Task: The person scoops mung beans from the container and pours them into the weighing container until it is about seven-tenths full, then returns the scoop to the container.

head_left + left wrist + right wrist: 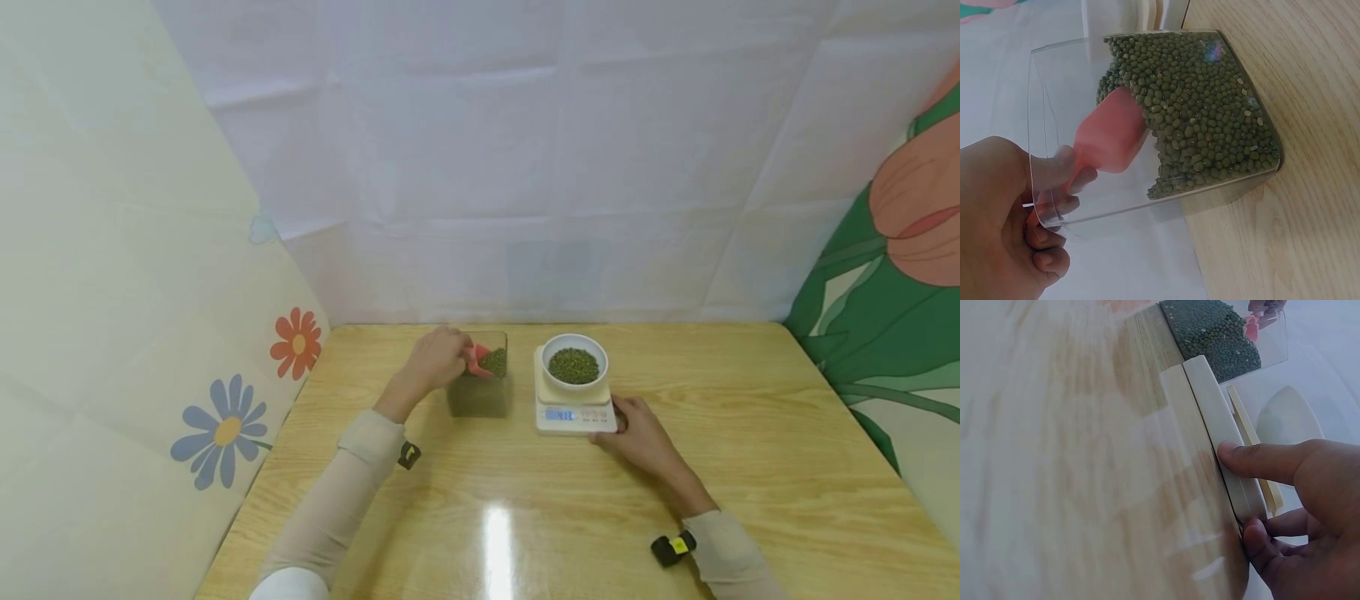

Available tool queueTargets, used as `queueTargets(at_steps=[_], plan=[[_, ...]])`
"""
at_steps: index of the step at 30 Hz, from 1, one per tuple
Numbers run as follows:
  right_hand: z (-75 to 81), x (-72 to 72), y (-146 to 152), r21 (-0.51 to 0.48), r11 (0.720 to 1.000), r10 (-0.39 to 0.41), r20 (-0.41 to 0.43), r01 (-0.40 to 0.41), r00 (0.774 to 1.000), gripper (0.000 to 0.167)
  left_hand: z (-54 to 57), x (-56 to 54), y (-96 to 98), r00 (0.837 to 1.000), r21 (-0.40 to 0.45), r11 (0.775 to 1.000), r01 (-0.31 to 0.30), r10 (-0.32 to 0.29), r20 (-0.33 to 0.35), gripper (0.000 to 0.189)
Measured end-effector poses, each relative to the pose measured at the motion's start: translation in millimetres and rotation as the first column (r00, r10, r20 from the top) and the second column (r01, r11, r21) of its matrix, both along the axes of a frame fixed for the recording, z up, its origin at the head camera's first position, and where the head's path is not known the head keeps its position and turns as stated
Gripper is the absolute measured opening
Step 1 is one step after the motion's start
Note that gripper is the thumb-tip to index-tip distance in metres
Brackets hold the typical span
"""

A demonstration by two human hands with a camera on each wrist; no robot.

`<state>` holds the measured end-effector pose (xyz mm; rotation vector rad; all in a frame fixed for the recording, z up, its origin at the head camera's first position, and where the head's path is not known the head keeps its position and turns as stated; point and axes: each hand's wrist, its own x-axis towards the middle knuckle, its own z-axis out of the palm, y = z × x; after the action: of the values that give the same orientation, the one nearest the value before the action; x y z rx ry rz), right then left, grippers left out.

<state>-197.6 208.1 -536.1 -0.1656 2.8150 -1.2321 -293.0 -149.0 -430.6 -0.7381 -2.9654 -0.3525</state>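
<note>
Left hand (441, 358) at the open top of a clear, square-sided plastic container (477, 400), thumb and fingers gripping the handle of a pink plastic scoop (1110, 131). Scoop sits inside the container; its long axis slants from the hand down and rightward, blade end meeting the bank of small green beans (1204, 112). Blade's load cannot be told: its hollow faces away in the left wrist view. Right hand (637, 429) well apart from the left, thumb along the front edge and fingers round the right front corner of a white kitchen scale with a cream platform (555, 396). On that platform, toward the rear, a round white bowl (574, 341) stands upright, holding more green beans (573, 366). Relation that seems to count: the bowl lies to the right of scoop and container, across a narrow strip of bare wooden table (522, 392), so any carry between them would have to rise over the container's right wall and run sideways. Right hand is nearer the bowl, yet occupied low at the scale's corner; left hand is nearer the container and alone holds the scoop. Scale's display (559, 415) lit, figures too small to read surely.
</note>
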Motion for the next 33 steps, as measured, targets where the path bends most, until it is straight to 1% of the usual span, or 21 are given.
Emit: queueTargets(at_steps=[7,14,19,25,30,33], plan=[[0.4,0.0,-0.2,-0.006,1.000,-0.003,0.004,0.003,1.000,0.091,-2.1,-1.6,-1.4,1.000,0.017,1.000,0.018,-0.018,-0.014,0.018],[0.8,0.4,-0.5,0.003,1.000,-0.002,0.005,0.002,1.000,0.092,-2.1,-1.6,-3.2,1.000,0.051,0.999,0.014,-0.014,0.004,0.021],[2.0,1.1,-1.1,0.001,1.000,-0.003,0.007,0.003,1.000,0.091,-2.8,-1.6,-4.5,1.000,0.075,0.997,0.012,-0.013,0.002,0.025],[3.9,2.1,-1.6,-0.015,1.000,-0.002,0.011,0.002,1.000,0.090,-3.3,-2.0,-5.8,1.000,0.105,0.994,-0.002,0.000,0.024,0.021],[2.3,0.9,-1.0,-0.015,1.000,-0.006,0.019,0.006,1.000,0.091,-4.3,-4.6,-7.6,1.000,0.119,0.993,0.003,-0.006,0.027,0.016],[2.2,0.4,-1.0,-0.013,1.000,-0.006,0.018,0.007,1.000,0.091,-3.8,-5.0,-9.2,0.999,0.124,0.992,0.008,-0.012,0.037,0.018]])
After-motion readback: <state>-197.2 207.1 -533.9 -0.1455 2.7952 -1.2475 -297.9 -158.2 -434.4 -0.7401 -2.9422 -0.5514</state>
